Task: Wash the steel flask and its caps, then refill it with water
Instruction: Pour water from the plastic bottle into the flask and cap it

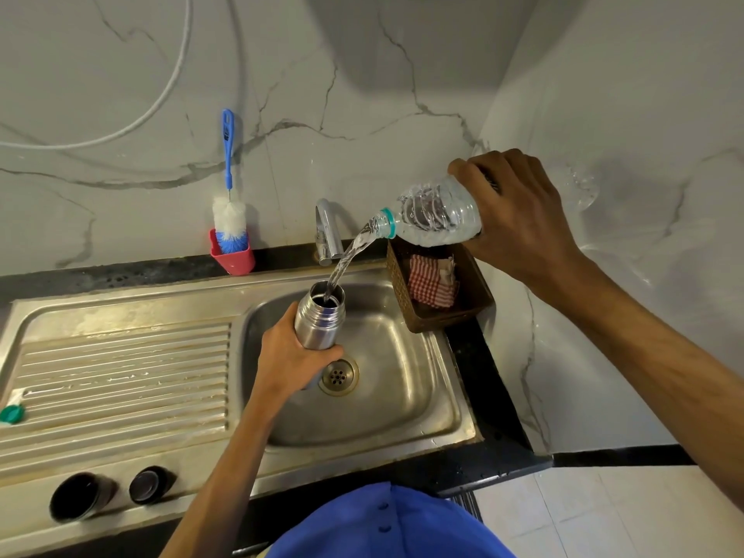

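Note:
My left hand (pixel 292 356) grips the steel flask (pixel 320 320) around its body, holding it upright and uncapped over the sink basin (pixel 410 388). My right hand (pixel 519 219) holds a clear plastic water bottle (pixel 437 217) tilted down to the left. A stream of water (pixel 346 259) runs from the bottle's mouth into the flask's opening. Two dark caps, a larger one (pixel 80 497) and a smaller one (pixel 149 485), lie open side up on the sink's front left rim.
A tap (pixel 328 231) stands behind the basin. A blue and white bottle brush (pixel 229 219) sits in a red holder (pixel 235 257) at the wall. A brown basket (pixel 475 312) with a checked cloth (pixel 432 285) is right of the sink. A teal bottle cap (pixel 12 414) lies on the ribbed drainboard (pixel 120 376).

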